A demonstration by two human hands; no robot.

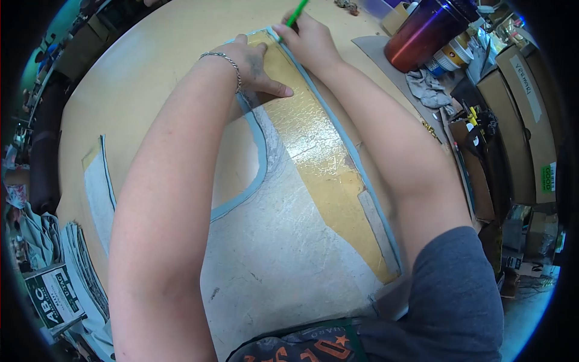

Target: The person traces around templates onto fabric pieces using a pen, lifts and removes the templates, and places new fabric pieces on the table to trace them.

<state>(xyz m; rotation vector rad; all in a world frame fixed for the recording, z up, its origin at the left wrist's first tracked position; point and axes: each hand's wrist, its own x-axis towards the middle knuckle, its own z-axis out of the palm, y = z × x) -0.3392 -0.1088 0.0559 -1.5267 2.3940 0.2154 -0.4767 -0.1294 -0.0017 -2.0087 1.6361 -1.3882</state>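
Yellow panel (312, 123): straight edge between the arms, both hands at the far end

Tan worktop (129, 72) spreads under everything. On it, right in front of the person, lies the panel, flat, part glossy yellow and part pale grey. Its long axis leads away from the shirt (301, 347) to the far end, leaning somewhat left. A straight blue edge (354, 155) bounds its right side; a curved rim (263, 154), also blue, borders the cut-out on its left.

The left arm (175, 169) reaches across the panel's left side. The right arm (392, 133) runs outside the blue edge, roughly along it, so it is the nearer arm to that line.

Left of the left arm lies a smaller pale piece (99, 184); a tumbler (425, 36) stands beyond the right arm.

The left hand (256, 63) is spread palm down on the panel's far end, thumb pointing towards the blue edge. The right hand (310, 42), just beside the far corner, pinches a green pen (297, 13) between thumb and fingers. Its tip is near the blue edge; whether it touches, I cannot tell.
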